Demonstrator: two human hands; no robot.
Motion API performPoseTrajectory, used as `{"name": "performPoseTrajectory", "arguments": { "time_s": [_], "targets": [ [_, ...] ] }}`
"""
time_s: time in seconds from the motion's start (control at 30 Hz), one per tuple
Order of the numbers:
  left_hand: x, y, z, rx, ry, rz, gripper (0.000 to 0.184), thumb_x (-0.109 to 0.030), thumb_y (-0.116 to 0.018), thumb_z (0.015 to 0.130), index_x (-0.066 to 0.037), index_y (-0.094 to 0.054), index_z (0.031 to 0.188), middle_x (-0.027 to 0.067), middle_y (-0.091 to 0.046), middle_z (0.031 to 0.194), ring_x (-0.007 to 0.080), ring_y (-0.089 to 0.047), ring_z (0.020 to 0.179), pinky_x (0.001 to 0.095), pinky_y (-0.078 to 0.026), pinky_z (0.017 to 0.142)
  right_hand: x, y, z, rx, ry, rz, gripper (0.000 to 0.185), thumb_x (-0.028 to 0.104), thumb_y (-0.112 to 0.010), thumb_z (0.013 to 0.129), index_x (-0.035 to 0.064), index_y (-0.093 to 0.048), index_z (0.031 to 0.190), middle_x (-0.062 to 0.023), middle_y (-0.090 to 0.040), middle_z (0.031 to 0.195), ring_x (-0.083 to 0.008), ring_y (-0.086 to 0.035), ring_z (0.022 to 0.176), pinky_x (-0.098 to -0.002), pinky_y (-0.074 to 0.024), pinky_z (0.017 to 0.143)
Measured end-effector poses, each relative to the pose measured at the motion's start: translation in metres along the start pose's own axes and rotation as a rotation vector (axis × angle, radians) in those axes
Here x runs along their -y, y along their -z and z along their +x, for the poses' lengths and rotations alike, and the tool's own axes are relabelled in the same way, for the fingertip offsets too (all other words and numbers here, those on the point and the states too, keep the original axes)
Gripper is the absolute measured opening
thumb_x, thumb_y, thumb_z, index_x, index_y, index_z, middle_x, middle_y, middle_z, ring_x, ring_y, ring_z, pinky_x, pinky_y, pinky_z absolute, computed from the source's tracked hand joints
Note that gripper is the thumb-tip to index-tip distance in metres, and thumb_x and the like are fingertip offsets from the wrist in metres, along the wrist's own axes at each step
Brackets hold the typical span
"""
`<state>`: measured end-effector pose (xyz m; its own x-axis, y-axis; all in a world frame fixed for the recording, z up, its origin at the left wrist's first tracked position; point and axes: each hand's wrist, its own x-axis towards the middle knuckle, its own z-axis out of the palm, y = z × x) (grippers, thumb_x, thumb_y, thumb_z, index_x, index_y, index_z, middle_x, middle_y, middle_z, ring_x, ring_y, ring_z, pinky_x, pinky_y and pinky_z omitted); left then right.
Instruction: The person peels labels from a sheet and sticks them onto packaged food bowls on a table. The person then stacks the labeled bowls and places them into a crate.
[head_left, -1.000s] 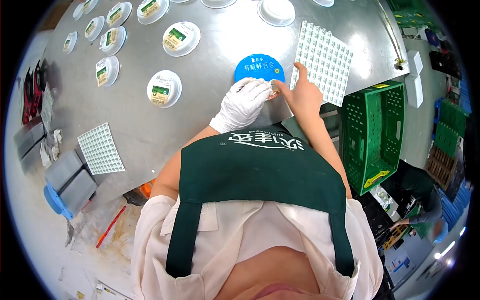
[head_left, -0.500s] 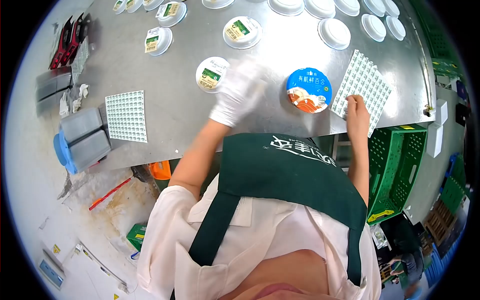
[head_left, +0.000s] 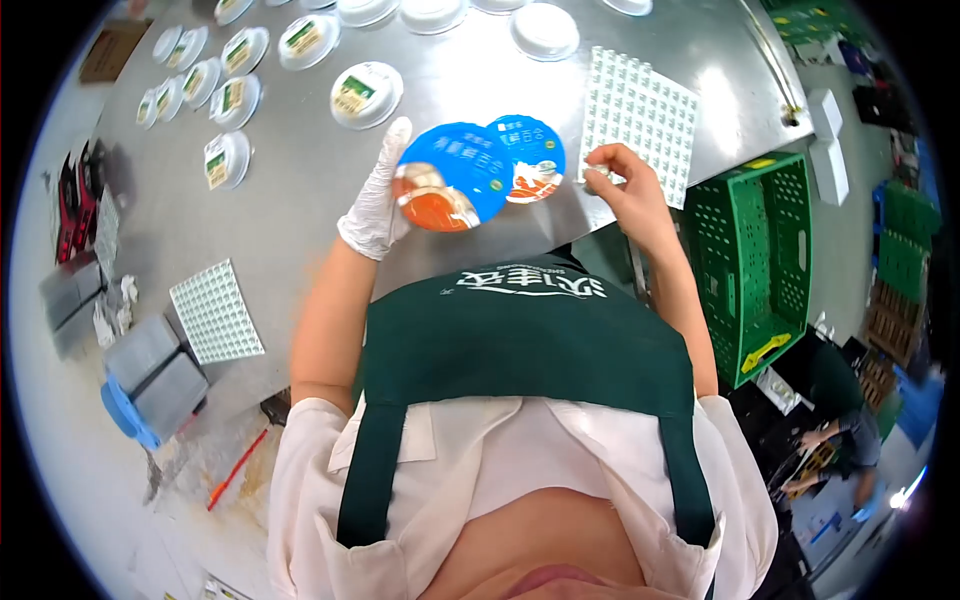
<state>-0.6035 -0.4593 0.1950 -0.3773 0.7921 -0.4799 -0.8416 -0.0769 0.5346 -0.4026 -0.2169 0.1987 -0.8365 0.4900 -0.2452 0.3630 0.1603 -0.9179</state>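
Observation:
My left hand (head_left: 383,195), in a white glove, grips a round tub (head_left: 455,175) with a blue printed lid, tilted so the lid faces me. It partly overlaps a second blue-lidded tub (head_left: 535,160) standing on the metal table. My bare right hand (head_left: 632,195) has thumb and forefinger pinched at the lower left edge of a sheet of small green-and-white stickers (head_left: 645,125). Whether a single sticker has come loose there, I cannot tell. A white tub with a label (head_left: 366,95) sits upside down just beyond my left hand.
More upturned white tubs (head_left: 545,32) stand along the far side of the metal table (head_left: 290,200). Another sticker sheet (head_left: 217,312) and grey plastic boxes (head_left: 155,370) are at the left. A green crate (head_left: 755,270) stands off the right edge. A co-worker (head_left: 845,440) is at lower right.
My left hand has left the labelled white tub and now holds a blue-lidded tub. My right hand has closed at the sticker sheet's left edge. The view has shifted.

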Motion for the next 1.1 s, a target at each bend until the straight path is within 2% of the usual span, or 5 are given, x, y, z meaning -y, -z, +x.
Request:
{"name": "performPoseTrajectory", "arguments": {
  "time_s": [0.33, 0.6, 0.67, 0.8, 1.1],
  "targets": [
    [0.044, -0.044, 0.046, 0.148, 0.056, 0.008, 0.026, -0.017, -0.062, 0.09, -0.003, -0.055, 0.111, 0.0049, -0.062, 0.1, 0.015, -0.062, 0.094, 0.0329, -0.051, 0.087, 0.007, -0.034, -0.004, 0.0, -0.115, -0.173, 0.057, 0.054, -0.071, 0.081, -0.0022, -0.069, 0.09, -0.0134, -0.065, 0.072, -0.0216, -0.063, 0.066, -0.0332, -0.0493, 0.065],
    [0.056, -0.05, 0.025, -0.209, -0.28, 0.646, 0.05, -0.013, -0.063, 0.09, -0.004, -0.045, 0.136, 0.013, -0.055, 0.124, 0.0224, -0.055, 0.115, 0.0368, -0.044, 0.098, -0.017, -0.027, 0.013, 0.034, -0.102, -0.205, 0.038, 0.035, -0.067, 0.087, -0.0032, -0.067, 0.084, -0.0161, -0.065, 0.071, -0.0254, -0.062, 0.064, -0.0359, -0.0478, 0.062],
    [0.057, -0.045, 0.028, -0.398, -0.821, 1.56, 0.057, -0.014, -0.067, 0.085, -0.005, -0.045, 0.137, 0.0157, -0.057, 0.124, 0.0314, -0.054, 0.116, 0.0425, -0.042, 0.099, -0.021, -0.026, 0.02, 0.046, -0.129, -0.184, 0.036, 0.032, -0.063, 0.09, -0.0032, -0.066, 0.082, -0.0178, -0.065, 0.072, -0.0286, -0.062, 0.065, -0.0378, -0.0479, 0.063],
    [0.057, -0.048, 0.019, -0.06, -0.925, 1.966, 0.052, -0.024, -0.075, 0.079, -0.017, -0.059, 0.129, 0.0065, -0.057, 0.131, 0.0287, -0.048, 0.127, 0.0494, -0.03, 0.109, 0.004, -0.01, 0.017, 0.116, -0.176, -0.409, 0.025, 0.024, -0.058, 0.09, -0.0004, -0.064, 0.088, -0.0188, -0.063, 0.072, -0.0351, -0.064, 0.072, -0.0419, -0.0487, 0.067],
    [0.066, -0.038, 0.021, -0.025, -0.936, 1.946, 0.043, -0.03, -0.076, 0.078, -0.019, -0.064, 0.117, 0.0002, -0.061, 0.125, 0.0212, -0.054, 0.123, 0.0563, -0.026, 0.11, 0.03, -0.017, 0.016, 0.092, 0.236, -0.445, 0.027, 0.009, -0.061, 0.087, 0.0075, -0.051, 0.112, -0.0175, -0.065, 0.083, -0.0364, -0.065, 0.077, -0.0427, -0.0498, 0.069]
  ]
}}
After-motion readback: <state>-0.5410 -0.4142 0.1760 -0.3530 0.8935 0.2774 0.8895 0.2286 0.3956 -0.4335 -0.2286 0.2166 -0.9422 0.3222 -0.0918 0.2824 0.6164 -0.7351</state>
